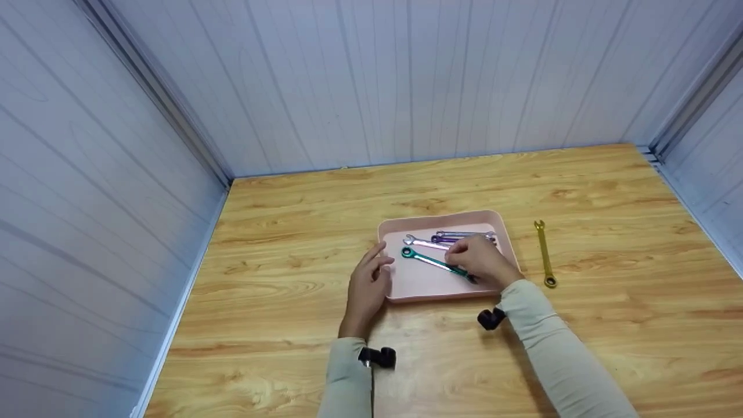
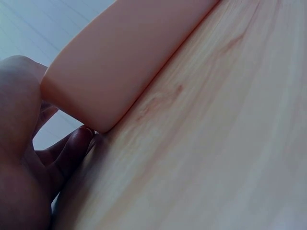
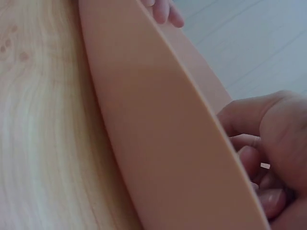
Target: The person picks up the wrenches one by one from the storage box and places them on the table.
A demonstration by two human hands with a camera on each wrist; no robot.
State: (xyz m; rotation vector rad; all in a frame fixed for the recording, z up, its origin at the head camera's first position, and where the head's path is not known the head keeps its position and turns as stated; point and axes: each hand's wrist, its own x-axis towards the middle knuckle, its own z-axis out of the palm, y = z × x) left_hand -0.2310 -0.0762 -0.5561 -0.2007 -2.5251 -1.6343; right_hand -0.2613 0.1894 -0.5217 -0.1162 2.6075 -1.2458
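Observation:
A pink tray [image 1: 441, 296] lies on the table with several combination wrenches inside. My left hand [image 1: 370, 281] grips its left side, digits over the rim and curled fingers low by the corner in the left wrist view. My right hand [image 1: 479, 258] reaches inside at the right, fingers bent and fingertips right at the green wrench [image 1: 429, 260] and the silver wrench [image 1: 421, 241]; I cannot tell which one it pinches. Behind it lie a purple wrench [image 1: 444, 238] and another silver wrench [image 1: 455, 233], partly covered by the hand. In the right wrist view, the tray wall [image 3: 158, 115] hides the wrenches.
A yellow-gold wrench [image 1: 544, 252] lies on the wooden table [image 1: 278, 261] to the right of the tray. Pale panel walls [image 1: 377, 87] stand behind and at both sides. Both wrists carry small black cameras [image 1: 491, 319].

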